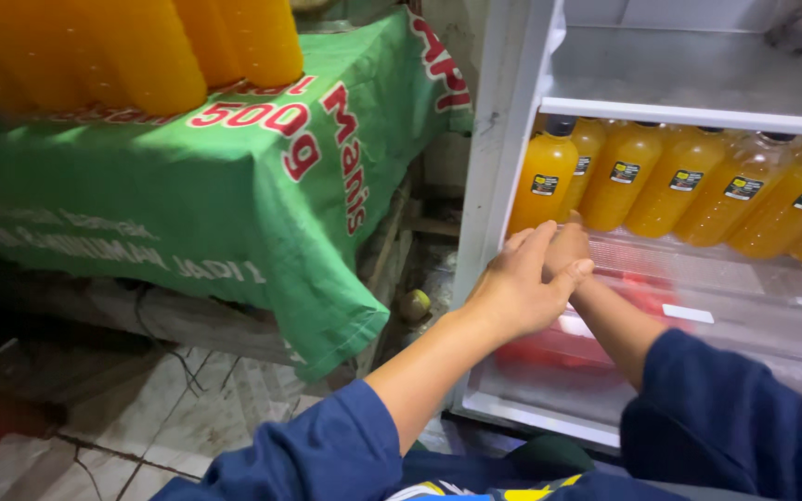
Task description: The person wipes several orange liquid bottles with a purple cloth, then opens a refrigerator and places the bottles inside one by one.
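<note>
At the open refrigerator (503, 186), head view: the left hand (517, 292) lies over the right hand (566, 249), both just below the leftmost orange juice bottle (546, 184) on the shelf (689, 116) level. The left hand's fingers are extended and loosely curved, gripping nothing visible. The right hand is mostly covered; whether it is closed on anything cannot be told. Neither hand touches the bottle clearly; the right hand sits just beneath its base.

The bottle stands upright at the left end of a row of about 6 like bottles, black cap on top, dark label at mid-body. Judgement: full of liquid, it likely handles as moderately heavy; clear plastic walls probably stiff enough, possibly slick if chilled. Best hold appears to be around the mid-body at the label, or under the shoulder.

Alongside, a green printed cloth (234, 186) covers a table carrying more orange bottles (141, 46).
</note>
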